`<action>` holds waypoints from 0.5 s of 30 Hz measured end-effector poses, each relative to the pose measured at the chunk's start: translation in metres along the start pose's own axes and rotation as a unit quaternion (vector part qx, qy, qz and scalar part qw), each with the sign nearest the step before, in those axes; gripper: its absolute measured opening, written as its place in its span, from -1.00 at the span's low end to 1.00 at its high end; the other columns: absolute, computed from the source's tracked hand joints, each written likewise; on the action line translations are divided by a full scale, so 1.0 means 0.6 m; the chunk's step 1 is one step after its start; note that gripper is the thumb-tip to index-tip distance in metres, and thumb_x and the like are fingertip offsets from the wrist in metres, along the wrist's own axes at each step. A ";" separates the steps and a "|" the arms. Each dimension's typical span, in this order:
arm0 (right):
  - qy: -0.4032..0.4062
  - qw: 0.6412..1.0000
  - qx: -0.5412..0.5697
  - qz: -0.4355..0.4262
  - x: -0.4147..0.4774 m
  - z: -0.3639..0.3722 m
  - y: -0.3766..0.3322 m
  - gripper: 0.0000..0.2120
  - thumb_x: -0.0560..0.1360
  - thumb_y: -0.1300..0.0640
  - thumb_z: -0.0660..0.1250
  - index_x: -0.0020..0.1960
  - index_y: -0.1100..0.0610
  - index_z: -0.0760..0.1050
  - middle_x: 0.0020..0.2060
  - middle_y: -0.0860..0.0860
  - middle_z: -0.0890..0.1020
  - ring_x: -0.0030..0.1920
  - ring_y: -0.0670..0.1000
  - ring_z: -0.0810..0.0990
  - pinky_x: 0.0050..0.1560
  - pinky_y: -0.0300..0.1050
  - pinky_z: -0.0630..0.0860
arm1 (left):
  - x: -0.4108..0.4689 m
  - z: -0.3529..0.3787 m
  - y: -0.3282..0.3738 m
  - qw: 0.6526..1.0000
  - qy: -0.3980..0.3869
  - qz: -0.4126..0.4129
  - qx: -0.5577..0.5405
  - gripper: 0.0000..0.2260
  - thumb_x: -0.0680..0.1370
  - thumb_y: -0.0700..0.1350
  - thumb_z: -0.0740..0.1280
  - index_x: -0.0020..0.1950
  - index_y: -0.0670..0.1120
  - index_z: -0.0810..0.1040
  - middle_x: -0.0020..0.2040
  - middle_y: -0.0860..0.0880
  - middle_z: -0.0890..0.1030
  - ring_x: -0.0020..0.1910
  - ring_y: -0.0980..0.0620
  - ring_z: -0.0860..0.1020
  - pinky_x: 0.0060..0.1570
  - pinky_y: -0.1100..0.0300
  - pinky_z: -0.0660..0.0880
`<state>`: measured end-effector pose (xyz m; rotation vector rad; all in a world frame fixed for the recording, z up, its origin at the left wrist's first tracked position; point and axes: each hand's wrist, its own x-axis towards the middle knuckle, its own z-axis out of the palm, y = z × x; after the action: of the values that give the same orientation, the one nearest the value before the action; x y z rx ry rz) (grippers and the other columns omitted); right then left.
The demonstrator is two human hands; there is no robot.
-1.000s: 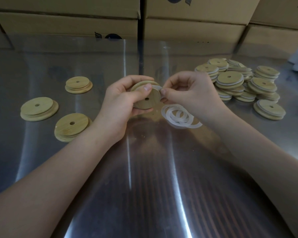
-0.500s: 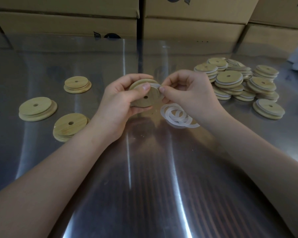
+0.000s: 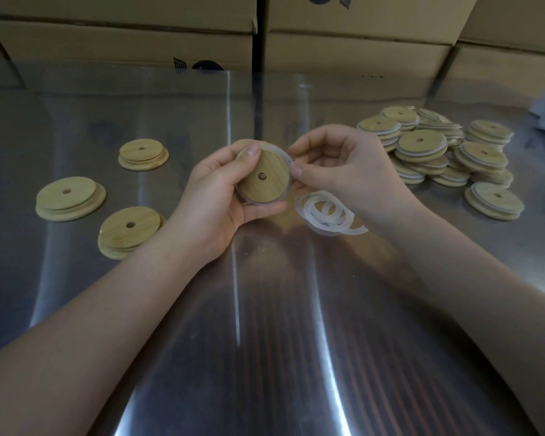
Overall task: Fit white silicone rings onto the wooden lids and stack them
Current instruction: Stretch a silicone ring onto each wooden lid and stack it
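One round wooden lid gripped by left hand, right hand pinching its white silicone ring

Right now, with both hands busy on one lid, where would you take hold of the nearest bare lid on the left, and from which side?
Probably by its rim, from above. The lid lies flat on the metal table, so only its round edge offers purchase: thumb and fingers on opposite sides. The left hand is closest once it is free.
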<state>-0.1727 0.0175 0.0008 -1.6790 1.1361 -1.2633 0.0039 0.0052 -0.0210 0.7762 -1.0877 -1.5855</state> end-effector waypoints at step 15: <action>0.057 0.998 0.022 0.021 0.002 0.000 0.001 -0.70 0.36 0.43 0.44 -0.17 0.11 0.41 -0.38 0.04 0.64 -0.38 -0.01 0.62 -0.28 -0.13 0.59 | 0.002 0.007 0.004 1.000 0.011 0.001 0.021 -0.86 0.60 -0.16 0.28 0.07 -0.15 0.61 0.05 -0.17 0.67 0.03 -0.10 0.68 -0.19 -0.02 0.63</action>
<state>-0.1730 0.0163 0.0006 -1.5604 1.1957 -1.3612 0.0010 0.0052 -0.0174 0.8193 -1.1072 -1.5539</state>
